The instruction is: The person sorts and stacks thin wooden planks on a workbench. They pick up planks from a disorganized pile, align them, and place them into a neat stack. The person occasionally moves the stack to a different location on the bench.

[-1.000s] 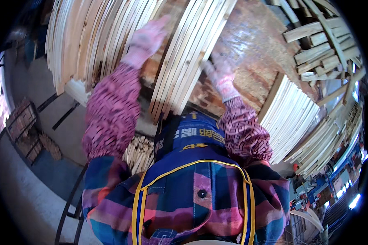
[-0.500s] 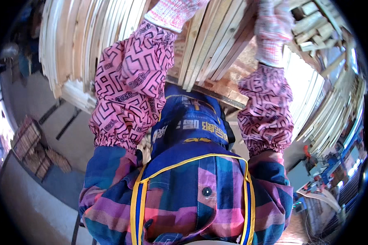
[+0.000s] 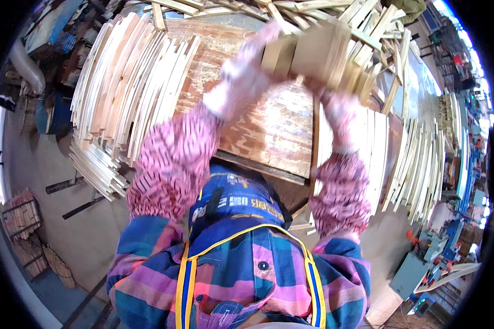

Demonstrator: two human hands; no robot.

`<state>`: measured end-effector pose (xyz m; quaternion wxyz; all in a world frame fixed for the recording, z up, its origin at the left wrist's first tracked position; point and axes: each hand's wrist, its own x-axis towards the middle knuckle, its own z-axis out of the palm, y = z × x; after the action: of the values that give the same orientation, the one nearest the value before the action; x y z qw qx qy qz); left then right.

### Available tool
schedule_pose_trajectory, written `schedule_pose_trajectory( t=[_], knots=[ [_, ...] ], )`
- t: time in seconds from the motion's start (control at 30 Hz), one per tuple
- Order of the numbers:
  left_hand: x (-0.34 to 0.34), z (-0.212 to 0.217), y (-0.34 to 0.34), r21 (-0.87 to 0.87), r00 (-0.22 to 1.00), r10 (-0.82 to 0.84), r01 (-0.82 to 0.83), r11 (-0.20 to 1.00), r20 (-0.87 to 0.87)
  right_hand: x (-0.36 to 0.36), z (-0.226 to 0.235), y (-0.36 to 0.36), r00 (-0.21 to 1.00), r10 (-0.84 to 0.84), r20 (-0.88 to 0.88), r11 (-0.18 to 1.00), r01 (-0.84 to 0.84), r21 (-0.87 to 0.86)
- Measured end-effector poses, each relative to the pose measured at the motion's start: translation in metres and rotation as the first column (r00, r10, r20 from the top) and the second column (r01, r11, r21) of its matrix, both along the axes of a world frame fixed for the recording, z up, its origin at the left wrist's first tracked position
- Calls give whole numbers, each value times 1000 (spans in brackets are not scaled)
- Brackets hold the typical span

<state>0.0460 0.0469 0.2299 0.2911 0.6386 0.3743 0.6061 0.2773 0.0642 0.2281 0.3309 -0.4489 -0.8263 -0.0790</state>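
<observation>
Between my two gloved hands is a bundle of wooden strips (image 3: 318,57), raised over the worktable (image 3: 274,131) and smeared by motion. My left hand (image 3: 247,68) grips the bundle's left side, with its fingertips partly blurred. On the lower right, my right hand (image 3: 337,107) is closed against the wood, and the bundle hides its fingers. Both hands wear pale knitted gloves below pink patterned sleeves.
Rows of pale strips (image 3: 121,82) line the table's left side. More strips (image 3: 373,153) lie beside my right forearm, and others (image 3: 417,170) farther right. Loose sticks (image 3: 291,11) are heaped at the far edge. Green machinery (image 3: 409,274) stands at lower right.
The strips that lay between my hands at the table's near edge are now up off it. Both hands have come closer together around them. The view takes in more of the table.
</observation>
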Motion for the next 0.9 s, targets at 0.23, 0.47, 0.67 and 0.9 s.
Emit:
schedule_pose_trajectory(
  t=[0.23,0.47,0.67,0.9],
  knots=[
    [46,-177,-120,52,788,215,-228,972,-577,35,-171,-126,982,-141,127,989,135,51],
    [17,-308,-137,-166,208,-89,-391,905,-974,36,-222,-119,733,265,626,688,311,-655],
    [29,-250,-95,-658,823,-226,-219,720,-521,83,-271,-80,971,-114,211,395,239,-887],
    [91,-276,-87,-625,882,409,-185,759,234,1,-241,-71,794,-597,-114,346,126,-930]
  ],
)
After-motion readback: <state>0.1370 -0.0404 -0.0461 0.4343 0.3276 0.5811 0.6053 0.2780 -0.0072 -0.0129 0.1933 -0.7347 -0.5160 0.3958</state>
